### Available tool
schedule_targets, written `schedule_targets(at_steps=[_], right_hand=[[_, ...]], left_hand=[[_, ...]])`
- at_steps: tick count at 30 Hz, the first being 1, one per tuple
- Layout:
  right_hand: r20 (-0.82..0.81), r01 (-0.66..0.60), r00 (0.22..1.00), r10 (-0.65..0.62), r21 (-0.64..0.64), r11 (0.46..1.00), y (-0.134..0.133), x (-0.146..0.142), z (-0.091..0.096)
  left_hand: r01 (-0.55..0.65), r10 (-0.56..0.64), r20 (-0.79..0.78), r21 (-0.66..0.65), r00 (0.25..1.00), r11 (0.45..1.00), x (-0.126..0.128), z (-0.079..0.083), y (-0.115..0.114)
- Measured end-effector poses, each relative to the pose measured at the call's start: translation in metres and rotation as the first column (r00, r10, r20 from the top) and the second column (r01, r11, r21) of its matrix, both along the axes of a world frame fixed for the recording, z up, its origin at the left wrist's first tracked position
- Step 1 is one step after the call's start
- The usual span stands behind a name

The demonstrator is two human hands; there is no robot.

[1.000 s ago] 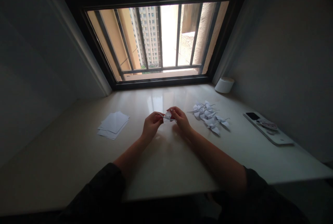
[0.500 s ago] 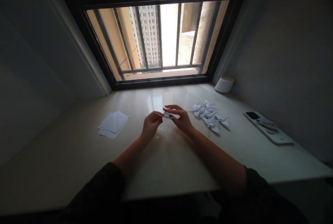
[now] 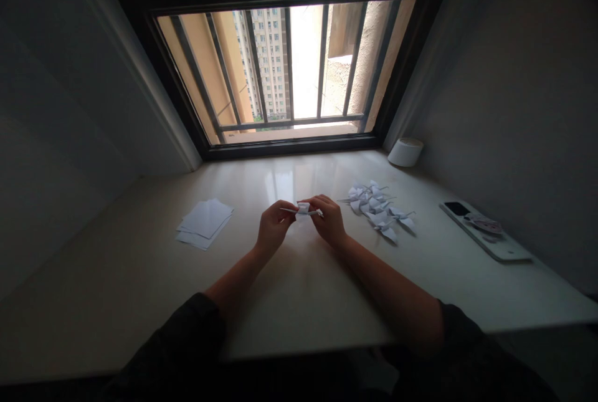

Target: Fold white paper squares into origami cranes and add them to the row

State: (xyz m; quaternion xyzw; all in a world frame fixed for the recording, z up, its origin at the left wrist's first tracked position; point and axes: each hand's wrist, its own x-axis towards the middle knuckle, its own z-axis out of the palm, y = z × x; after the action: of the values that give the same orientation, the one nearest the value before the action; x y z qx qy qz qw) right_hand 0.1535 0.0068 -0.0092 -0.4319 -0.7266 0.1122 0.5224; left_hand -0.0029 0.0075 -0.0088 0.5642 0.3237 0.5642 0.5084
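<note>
A small white paper crane point(image 3: 303, 209) is held above the table between both hands. My left hand point(image 3: 275, 224) pinches its thin pointed end on the left side. On the other side, my right hand point(image 3: 331, 220) has thumb and fingers closed on the right end of the same crane. Its middle shows between the fingertips, while parts of both ends are covered by fingers. Just right of my right hand lies a pile of folded paper cranes point(image 3: 376, 207). To the left of my left hand rests a stack of white paper sheets point(image 3: 205, 221).
A phone point(image 3: 486, 232) lies at the right with a small object on its back. Near the window's right corner stands a white cylinder point(image 3: 405, 152). The pale table point(image 3: 289, 308) ends at a front edge near my arms. A barred window point(image 3: 289, 71) is behind it.
My right hand's fingers, raised and spread over the crane before, have come down and closed on its right end. The left hand keeps its pinch.
</note>
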Motion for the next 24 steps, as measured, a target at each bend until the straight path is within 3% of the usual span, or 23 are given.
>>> schedule_targets(at_steps=[5, 17, 21, 24], right_hand=[[0.047, 0.113, 0.993, -0.113, -0.003, 0.994, -0.0025, -0.0036, -0.0014], [0.035, 0.128, 0.991, -0.129, 0.033, 0.991, -0.0043, -0.0066, -0.0016], [0.034, 0.109, 0.994, -0.108, -0.031, 0.994, -0.0027, -0.0066, -0.0020], [0.017, 0.087, 0.996, -0.086, -0.161, 0.983, 0.0012, -0.0078, -0.0059]], left_hand=[[-0.043, 0.043, -0.029, -0.016, 0.999, 0.999, 0.0005, 0.0010, -0.0015], [-0.047, 0.048, 0.039, -0.025, 0.998, 0.999, 0.0044, 0.0031, -0.0044], [-0.060, 0.060, -0.009, -0.012, 0.998, 0.998, 0.0031, 0.0021, -0.0038], [-0.122, 0.123, -0.071, 0.017, 0.990, 0.992, 0.0014, 0.0021, -0.0028]])
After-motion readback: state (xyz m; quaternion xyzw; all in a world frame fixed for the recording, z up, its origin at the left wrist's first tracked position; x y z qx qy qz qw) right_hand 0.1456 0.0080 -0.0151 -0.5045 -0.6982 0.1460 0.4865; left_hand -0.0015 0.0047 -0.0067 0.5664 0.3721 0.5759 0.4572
